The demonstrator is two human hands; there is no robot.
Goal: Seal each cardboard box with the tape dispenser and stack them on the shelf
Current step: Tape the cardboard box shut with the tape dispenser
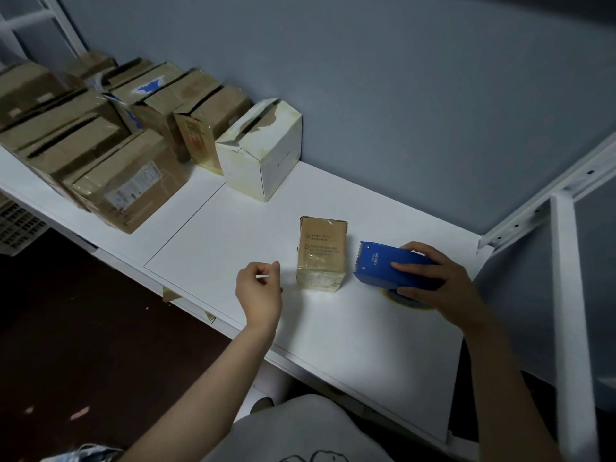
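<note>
One small box (321, 255); right grip (440, 281) curled round tape dispenser (383, 261) beside it; left grip (258, 288) curled, contents unclear.

Small brown cardboard box (321, 256), glossy with tape, stands upright just right of the left hand (260, 290). Blue tape dispenser (386, 266) lies in the right hand (440, 281)'s grip, teeth toward the box.

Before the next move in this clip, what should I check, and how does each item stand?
1. Tape dispenser gripped by right hand: ok.
2. Small brown box fully sealed: cannot tell; glossy tape shows on it.
3. Left hand free, apart from the box: ok; fingers curled, nothing seen in them.
4. Tape dispenser clear of the box: ok.
5. Bare shelf beside white box: ok.
</note>
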